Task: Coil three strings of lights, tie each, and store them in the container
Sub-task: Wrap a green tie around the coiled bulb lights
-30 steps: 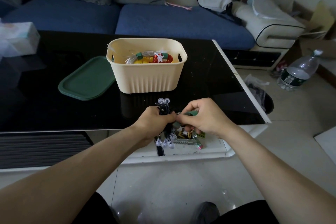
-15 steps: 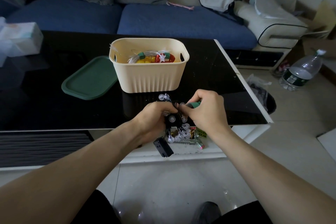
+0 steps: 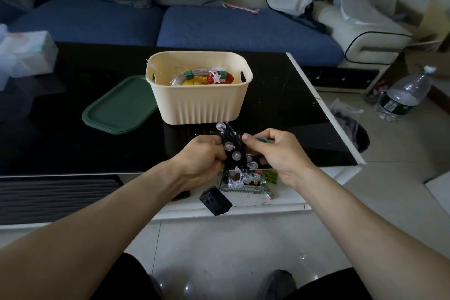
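A coiled black light string (image 3: pixel 235 156) with clear round bulbs hangs bunched between my hands at the table's near edge. My left hand (image 3: pixel 202 157) grips the bundle from the left. My right hand (image 3: pixel 275 151) pinches a green tie (image 3: pixel 264 139) against its right side. The string's black battery box (image 3: pixel 215 200) dangles below. Behind my hands stands the cream container (image 3: pixel 198 102), holding two coiled strings (image 3: pixel 207 77) with green ties.
The dark green lid (image 3: pixel 120 108) lies left of the container on the black glass table (image 3: pixel 60 134). A tissue pack (image 3: pixel 26 55) sits at far left. Small items lie on the lower shelf (image 3: pixel 255 190). A water bottle (image 3: pixel 404 96) stands on the floor right.
The bundle has turned upright between my hands and more bulbs show. The battery box has swung lower and to the left. My right hand has shifted slightly right.
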Action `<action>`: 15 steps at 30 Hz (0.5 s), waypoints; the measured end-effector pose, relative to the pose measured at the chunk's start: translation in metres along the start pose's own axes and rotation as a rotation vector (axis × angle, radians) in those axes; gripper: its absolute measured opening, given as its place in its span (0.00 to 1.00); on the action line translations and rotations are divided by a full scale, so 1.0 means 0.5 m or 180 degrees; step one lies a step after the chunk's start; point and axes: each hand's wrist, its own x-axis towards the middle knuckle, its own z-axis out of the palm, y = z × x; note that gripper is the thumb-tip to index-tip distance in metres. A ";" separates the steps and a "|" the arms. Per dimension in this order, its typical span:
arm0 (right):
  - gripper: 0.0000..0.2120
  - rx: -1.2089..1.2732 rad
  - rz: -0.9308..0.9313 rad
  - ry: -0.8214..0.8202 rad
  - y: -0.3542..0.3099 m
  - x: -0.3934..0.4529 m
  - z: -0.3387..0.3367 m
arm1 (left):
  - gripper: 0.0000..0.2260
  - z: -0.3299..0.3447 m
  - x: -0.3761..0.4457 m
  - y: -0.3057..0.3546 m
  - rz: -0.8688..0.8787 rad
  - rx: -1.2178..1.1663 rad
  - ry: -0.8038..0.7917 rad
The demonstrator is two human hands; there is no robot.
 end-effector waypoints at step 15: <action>0.01 0.0529 0.0547 -0.0025 0.007 0.000 0.000 | 0.18 0.010 -0.011 -0.007 0.0139 0.0233 -0.0136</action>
